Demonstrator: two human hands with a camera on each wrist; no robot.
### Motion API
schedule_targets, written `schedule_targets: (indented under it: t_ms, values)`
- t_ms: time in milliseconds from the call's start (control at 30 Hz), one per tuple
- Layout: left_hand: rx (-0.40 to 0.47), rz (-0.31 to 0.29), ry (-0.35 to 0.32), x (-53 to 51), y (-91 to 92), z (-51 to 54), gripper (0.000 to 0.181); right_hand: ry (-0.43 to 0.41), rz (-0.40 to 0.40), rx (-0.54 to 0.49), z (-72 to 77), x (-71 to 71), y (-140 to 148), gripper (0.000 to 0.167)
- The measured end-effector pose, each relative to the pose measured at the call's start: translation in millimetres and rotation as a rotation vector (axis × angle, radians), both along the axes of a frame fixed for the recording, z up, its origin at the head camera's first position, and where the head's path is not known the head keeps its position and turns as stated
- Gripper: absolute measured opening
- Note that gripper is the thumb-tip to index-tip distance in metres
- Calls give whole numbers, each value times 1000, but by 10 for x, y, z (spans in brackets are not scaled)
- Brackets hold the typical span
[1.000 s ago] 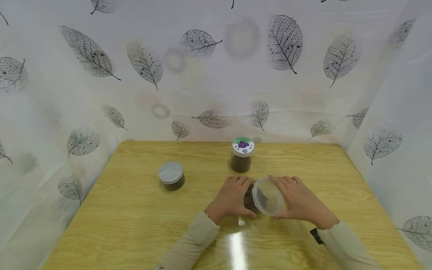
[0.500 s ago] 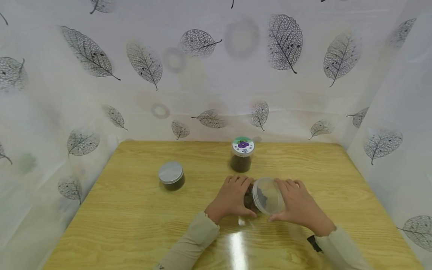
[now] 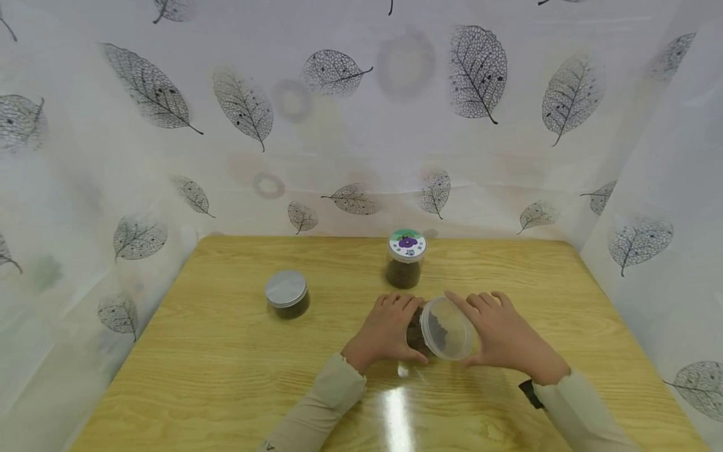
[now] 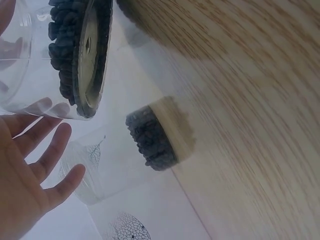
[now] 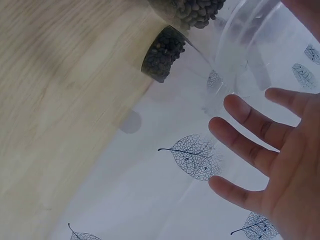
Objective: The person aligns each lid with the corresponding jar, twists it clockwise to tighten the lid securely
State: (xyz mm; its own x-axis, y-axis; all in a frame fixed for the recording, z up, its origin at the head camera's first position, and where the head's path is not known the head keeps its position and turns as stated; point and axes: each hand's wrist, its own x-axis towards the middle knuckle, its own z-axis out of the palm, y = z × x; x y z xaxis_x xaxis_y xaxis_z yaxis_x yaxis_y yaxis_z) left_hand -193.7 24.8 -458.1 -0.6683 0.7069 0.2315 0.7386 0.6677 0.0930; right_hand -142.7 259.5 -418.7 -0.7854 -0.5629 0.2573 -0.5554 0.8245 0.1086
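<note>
A clear jar (image 3: 415,334) with dark, bean-like pieces inside is tilted so that its translucent lid (image 3: 452,329) faces right and up. My left hand (image 3: 384,329) grips its body from the left; in the left wrist view the bottom of the jar (image 4: 67,52) shows at the top. My right hand (image 3: 505,336) spans the lid from the right, index finger by the upper edge and thumb by the lower. Spread, nearly straight fingers of the right hand (image 5: 282,150) lie beyond the lid in the right wrist view. Any thumb contact with the lid is unclear.
Behind the hands stands a second clear jar (image 3: 403,271) with dark contents and a flower-printed lid. A low jar (image 3: 288,298) with a silvery lid sits to the left. The wooden table (image 3: 214,370) meets a leaf-patterned sheet (image 3: 361,138) at the back.
My right hand turned about the lid and then swung back, its index finger again further left and its thumb further right. The left hand and jar stay almost in place.
</note>
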Motion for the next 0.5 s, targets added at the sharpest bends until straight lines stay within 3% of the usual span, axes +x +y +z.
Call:
schedule_targets:
  t_ms: [500]
  values:
    - [-1,-8,11,-5,-14,-9,106,-41,-80,-36,-7,60,-54,119]
